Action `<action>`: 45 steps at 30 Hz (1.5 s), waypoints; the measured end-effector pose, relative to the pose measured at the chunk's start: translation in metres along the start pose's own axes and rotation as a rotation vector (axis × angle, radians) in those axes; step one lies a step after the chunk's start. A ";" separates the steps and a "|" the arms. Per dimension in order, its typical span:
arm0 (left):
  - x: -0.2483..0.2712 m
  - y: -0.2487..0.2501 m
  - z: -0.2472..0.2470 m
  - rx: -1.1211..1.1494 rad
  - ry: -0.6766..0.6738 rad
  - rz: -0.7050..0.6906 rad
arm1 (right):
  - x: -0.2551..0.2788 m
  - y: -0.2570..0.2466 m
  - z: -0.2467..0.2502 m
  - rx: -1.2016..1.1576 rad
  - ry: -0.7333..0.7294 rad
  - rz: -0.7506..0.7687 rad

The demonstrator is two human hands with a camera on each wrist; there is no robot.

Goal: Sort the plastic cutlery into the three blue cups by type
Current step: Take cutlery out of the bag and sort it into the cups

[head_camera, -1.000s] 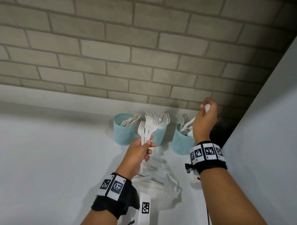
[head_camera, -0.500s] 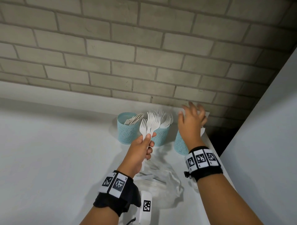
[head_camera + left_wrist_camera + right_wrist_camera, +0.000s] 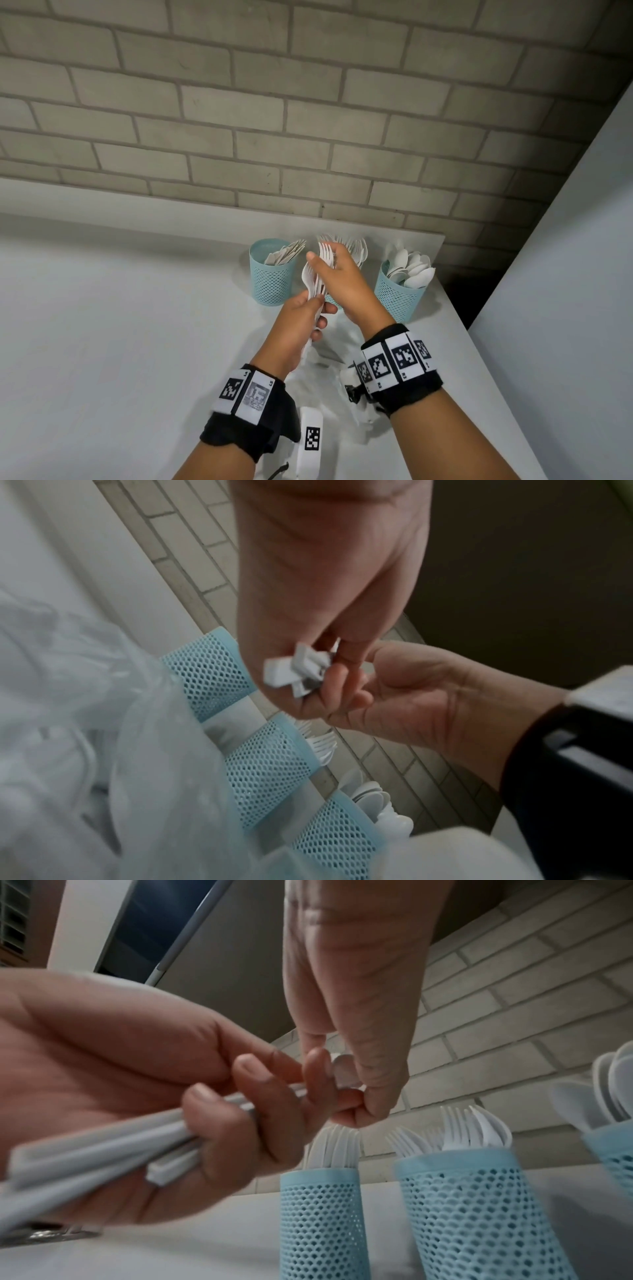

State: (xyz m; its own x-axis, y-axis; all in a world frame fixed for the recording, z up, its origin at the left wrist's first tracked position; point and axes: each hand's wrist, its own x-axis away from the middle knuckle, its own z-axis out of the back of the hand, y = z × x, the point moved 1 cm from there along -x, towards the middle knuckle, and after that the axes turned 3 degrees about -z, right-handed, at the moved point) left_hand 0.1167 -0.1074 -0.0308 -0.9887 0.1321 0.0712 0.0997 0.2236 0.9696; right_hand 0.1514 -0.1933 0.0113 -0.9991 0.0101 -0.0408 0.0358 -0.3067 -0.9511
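Observation:
Three blue mesh cups stand in a row by the brick wall. The left cup (image 3: 272,274) (image 3: 322,1218) holds knives and the right cup (image 3: 399,294) (image 3: 613,1153) holds spoons. The middle cup (image 3: 472,1213) holds forks and is mostly hidden behind my hands in the head view. My left hand (image 3: 305,315) (image 3: 212,1123) grips a bundle of white forks (image 3: 313,277) by the handles (image 3: 103,1156) in front of the middle cup. My right hand (image 3: 337,274) (image 3: 346,1096) reaches over and pinches the forks near their heads.
A crumpled clear plastic bag (image 3: 329,356) (image 3: 85,723) lies on the white table (image 3: 120,325) under my wrists. The table's right edge runs just past the spoon cup, beside a white panel (image 3: 565,308). The brick wall is right behind the cups.
My right hand left the spoon cup, no longer holding cutlery, and moved left onto the forks in my left hand. The left hand kept its grip and rose slightly.

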 end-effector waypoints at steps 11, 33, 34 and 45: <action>-0.001 -0.006 -0.004 -0.134 0.067 -0.026 | 0.002 0.008 -0.004 -0.074 0.053 0.044; -0.002 -0.007 0.002 -0.381 0.045 -0.193 | 0.003 0.019 -0.014 -0.173 -0.006 -0.025; -0.001 -0.007 0.004 -0.347 0.019 -0.161 | 0.001 0.019 -0.012 -0.168 0.014 -0.002; 0.000 0.003 0.010 0.120 0.027 0.187 | -0.009 0.006 0.000 -0.420 0.392 0.206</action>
State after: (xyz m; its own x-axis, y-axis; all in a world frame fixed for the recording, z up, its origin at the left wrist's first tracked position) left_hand 0.1184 -0.0970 -0.0305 -0.9542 0.1568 0.2548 0.2926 0.3108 0.9043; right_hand 0.1608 -0.1952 0.0058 -0.8908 0.3649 -0.2708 0.3131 0.0609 -0.9478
